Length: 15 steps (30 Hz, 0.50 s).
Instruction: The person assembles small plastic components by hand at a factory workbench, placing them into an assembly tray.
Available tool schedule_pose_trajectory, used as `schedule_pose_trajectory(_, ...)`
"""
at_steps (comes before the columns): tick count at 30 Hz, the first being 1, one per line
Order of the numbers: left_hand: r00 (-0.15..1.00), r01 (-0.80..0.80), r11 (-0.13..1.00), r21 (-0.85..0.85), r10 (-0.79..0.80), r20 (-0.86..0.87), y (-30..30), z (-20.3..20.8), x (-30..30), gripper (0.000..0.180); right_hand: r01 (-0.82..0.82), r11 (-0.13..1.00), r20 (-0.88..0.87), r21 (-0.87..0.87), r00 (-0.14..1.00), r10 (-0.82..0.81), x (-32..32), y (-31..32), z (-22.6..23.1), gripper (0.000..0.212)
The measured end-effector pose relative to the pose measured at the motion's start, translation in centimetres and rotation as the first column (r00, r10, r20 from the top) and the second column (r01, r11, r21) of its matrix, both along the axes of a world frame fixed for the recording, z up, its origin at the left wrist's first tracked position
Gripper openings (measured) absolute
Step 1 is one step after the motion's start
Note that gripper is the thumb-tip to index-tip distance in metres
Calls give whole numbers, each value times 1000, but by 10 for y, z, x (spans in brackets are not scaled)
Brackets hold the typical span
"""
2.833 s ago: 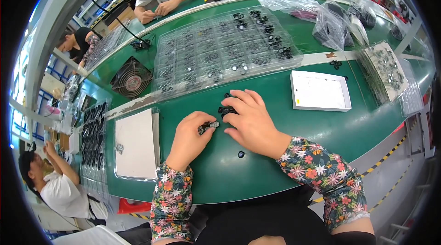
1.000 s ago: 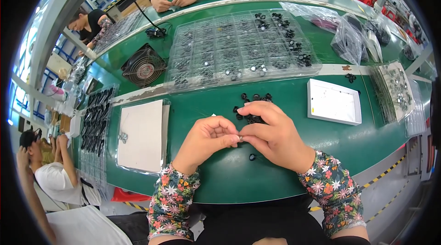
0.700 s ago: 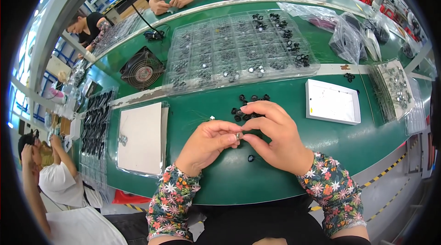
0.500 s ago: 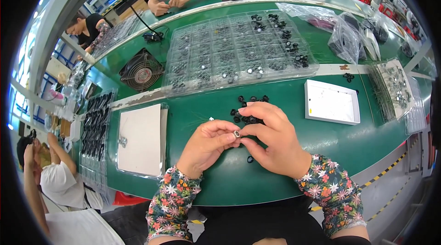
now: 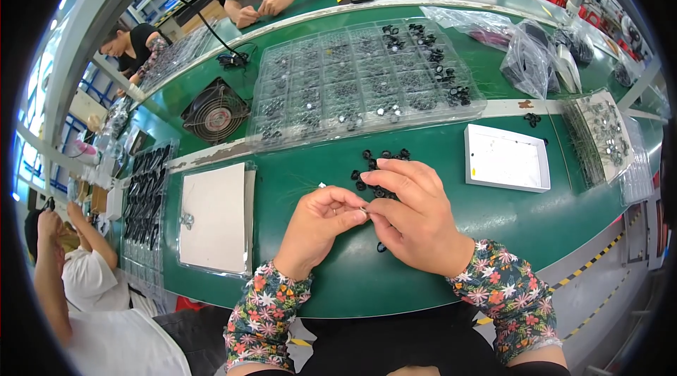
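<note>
My left hand pinches a small round part between thumb and forefinger; little of it shows now, and its exact kind is unclear. The fingertips of my right hand close on the same part from the other side, while its other fingers arch over the green table. Just beyond and partly under those fingers lies a loose cluster of small black round parts. One single black part sits apart, nearer to me, below the right thumb.
Farther off stands a clear compartment tray holding small parts. A shallow white box is at the right, a board in a clear sleeve at the left. Behind it sits a black fan. A co-worker's hands work across the table.
Both hands have tilted the small part, so its light-rimmed round face, visible before, is now mostly hidden by my fingers. My right fingers have drawn closer to the left thumb.
</note>
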<state>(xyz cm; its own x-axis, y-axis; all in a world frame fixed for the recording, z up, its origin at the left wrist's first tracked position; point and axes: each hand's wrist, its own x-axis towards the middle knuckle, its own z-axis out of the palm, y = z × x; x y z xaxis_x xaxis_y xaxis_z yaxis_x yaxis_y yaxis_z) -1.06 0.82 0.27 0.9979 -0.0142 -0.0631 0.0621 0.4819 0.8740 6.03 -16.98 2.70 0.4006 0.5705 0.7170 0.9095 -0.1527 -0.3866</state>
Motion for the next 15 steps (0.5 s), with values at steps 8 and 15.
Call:
schedule_pose_trajectory(8, 998, -3, 999, -38, 0, -56, -1, 0, -1, 16, -19, 1000, -42, -7, 999, 18, 0, 0, 1, 14)
schedule_pose_trajectory(15, 994, 18, 992, -123, -30, -101, -2, -2, 0, 13, -39, 999, -91, 16, 995, 40, 0, 0, 1, 12)
